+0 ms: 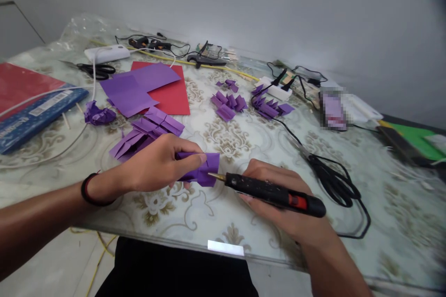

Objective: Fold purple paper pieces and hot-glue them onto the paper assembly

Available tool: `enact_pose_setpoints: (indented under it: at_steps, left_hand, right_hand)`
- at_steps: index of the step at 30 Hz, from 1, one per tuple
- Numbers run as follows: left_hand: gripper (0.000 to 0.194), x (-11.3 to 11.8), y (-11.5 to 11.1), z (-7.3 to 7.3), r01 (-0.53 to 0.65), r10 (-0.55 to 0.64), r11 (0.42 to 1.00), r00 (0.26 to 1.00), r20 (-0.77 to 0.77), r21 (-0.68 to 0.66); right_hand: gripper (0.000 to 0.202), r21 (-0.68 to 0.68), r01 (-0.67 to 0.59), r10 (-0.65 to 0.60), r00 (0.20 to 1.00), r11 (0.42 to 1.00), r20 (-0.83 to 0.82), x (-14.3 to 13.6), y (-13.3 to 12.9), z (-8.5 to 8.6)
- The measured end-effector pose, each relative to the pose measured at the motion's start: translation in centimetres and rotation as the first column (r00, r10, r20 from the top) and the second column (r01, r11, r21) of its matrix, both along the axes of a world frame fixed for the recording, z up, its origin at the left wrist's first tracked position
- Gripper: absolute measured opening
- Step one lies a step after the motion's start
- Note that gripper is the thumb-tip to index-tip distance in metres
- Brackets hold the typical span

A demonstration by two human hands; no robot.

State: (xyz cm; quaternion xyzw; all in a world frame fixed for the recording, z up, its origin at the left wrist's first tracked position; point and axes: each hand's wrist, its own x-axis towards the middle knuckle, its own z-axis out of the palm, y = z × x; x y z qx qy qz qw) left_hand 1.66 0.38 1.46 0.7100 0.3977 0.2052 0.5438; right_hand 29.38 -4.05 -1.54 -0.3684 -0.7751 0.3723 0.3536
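Observation:
My left hand (167, 162) pinches a folded purple paper piece (208, 169) between thumb and fingers, just above the table. Wrapped around a black hot glue gun (268, 190) is my right hand (282, 213); the gun's brass nozzle points left, its tip at the paper's right part. Whether the tip touches the paper I cannot tell. Behind my left hand lie more folded purple pieces (156, 122), partly covered by it. Small groups of folded purple pieces (228, 102) rest farther back, with another cluster (268, 106) to their right.
Flat purple sheets (139, 85) lie on a red sheet (183, 102), near crumpled purple paper (99, 113). Black-handled scissors (97, 70) lie at the left; a bundled black cable (334, 181) at the right. A white power strip (275, 89) and a phone (333, 110) sit farther back.

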Motion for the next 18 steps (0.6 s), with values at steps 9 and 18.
enact_pose_setpoints:
  at_steps: [9, 18]
  left_hand:
    - [0.034, 0.1, 0.0, -0.2, 0.015, -0.014, 0.999, 1.0, 0.015, -0.03]
    - [0.035, 0.0, 0.0, -0.2, 0.035, -0.033, 0.999, 0.998, 0.044, -0.041]
  right_hand:
    - [0.024, 0.033, 0.017, -0.019, 0.997, 0.999, 0.073, -1.0, 0.0, 0.6]
    - [0.028, 0.004, 0.032, -0.032, 0.993, 0.999, 0.116, -1.3, -0.1, 0.8]
